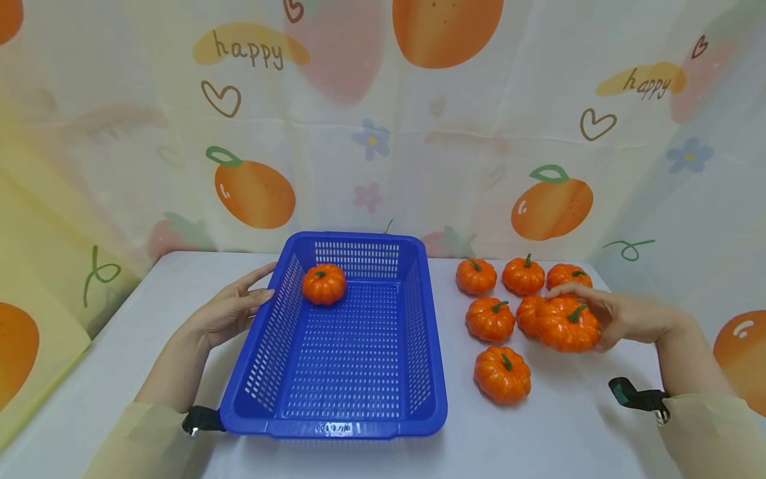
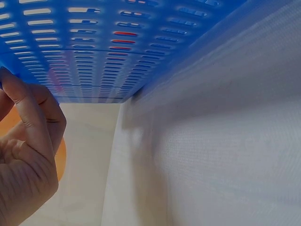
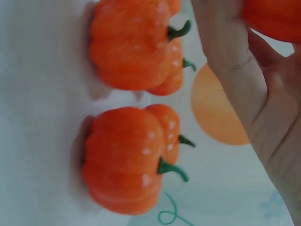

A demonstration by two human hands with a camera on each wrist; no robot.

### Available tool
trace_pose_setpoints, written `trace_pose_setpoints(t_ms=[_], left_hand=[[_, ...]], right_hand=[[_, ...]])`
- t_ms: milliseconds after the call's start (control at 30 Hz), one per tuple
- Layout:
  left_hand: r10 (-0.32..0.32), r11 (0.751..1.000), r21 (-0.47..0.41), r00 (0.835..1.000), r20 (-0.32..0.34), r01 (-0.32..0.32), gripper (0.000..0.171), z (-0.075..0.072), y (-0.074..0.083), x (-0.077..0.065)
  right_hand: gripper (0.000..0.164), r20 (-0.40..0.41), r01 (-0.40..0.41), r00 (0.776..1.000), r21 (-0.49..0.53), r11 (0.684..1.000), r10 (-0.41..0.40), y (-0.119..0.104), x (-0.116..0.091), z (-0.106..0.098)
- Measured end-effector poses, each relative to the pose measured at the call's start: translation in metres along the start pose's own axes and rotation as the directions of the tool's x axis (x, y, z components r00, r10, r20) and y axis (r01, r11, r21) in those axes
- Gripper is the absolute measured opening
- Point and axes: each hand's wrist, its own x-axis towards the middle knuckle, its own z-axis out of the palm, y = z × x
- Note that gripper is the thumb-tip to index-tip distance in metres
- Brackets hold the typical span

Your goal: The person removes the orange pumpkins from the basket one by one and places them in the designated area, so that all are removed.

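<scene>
My right hand (image 1: 634, 319) grips a small orange pumpkin (image 1: 565, 326) with a green stem, over the right side of the table. Part of this pumpkin (image 3: 277, 19) shows at the top right corner of the right wrist view. My left hand (image 1: 230, 306) touches the left rim of a blue plastic basket (image 1: 433, 359) with relaxed fingers. The left wrist view shows the hand (image 2: 28, 146) beside the basket's slotted outer wall (image 2: 94, 52). Inside the basket, near its back left corner, sits one pumpkin (image 1: 324, 285).
Several more pumpkins stand right of the basket, among them a front one (image 1: 503, 374), a middle one (image 1: 489, 319) and a back one (image 1: 475, 276). A white cloth covers the table (image 1: 568, 426). Behind hangs a fruit-printed curtain (image 1: 419, 173).
</scene>
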Motion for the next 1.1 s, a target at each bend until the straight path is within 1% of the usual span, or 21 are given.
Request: trace_pose_setpoints(t_ms=[67, 167, 300, 433, 767, 900, 1000, 1100], left_hand=[[-0.001, 1.000, -0.002, 1.000, 0.000, 0.001, 0.073, 0.000, 0.000, 0.000], [-0.002, 1.000, -0.005, 1.000, -0.001, 0.002, 0.073, 0.000, 0.000, 0.000], [-0.004, 1.000, -0.005, 1.000, -0.004, 0.004, 0.073, 0.000, -0.001, 0.000], [-0.010, 1.000, 0.001, 1.000, -0.010, 0.010, 0.074, 0.000, 0.000, 0.000], [-0.010, 1.000, -0.004, 1.000, -0.007, 0.010, 0.073, 0.001, 0.001, 0.000], [-0.010, 1.000, -0.006, 1.000, -0.007, 0.010, 0.073, 0.001, 0.001, 0.000], [-0.011, 1.000, -0.004, 1.000, -0.009, 0.011, 0.073, 0.001, 0.000, 0.000], [-0.010, 1.000, 0.000, 1.000, -0.010, 0.010, 0.073, 0.000, 0.000, 0.001]], right_hand=[[0.085, 0.060, -0.019, 0.998, 0.036, 0.999, 0.017, 0.007, -0.002, 0.000], [0.088, 0.126, -0.076, 0.990, 0.096, 0.992, 0.064, 0.017, -0.003, 0.003], [0.089, 0.165, -0.114, 0.982, 0.143, 0.983, 0.089, 0.029, -0.004, 0.008], [0.089, 0.193, -0.107, 0.978, 0.156, 0.982, 0.076, 0.039, -0.004, 0.013], [0.093, 0.205, -0.189, 0.966, 0.158, 0.969, 0.155, 0.049, 0.000, 0.021], [0.095, 0.205, -0.197, 0.965, 0.141, 0.970, 0.166, 0.048, 0.001, 0.021], [0.095, 0.187, -0.208, 0.965, 0.104, 0.973, 0.186, 0.045, 0.000, 0.019], [0.094, 0.153, -0.243, 0.960, 0.045, 0.969, 0.233, 0.041, -0.003, 0.018]])
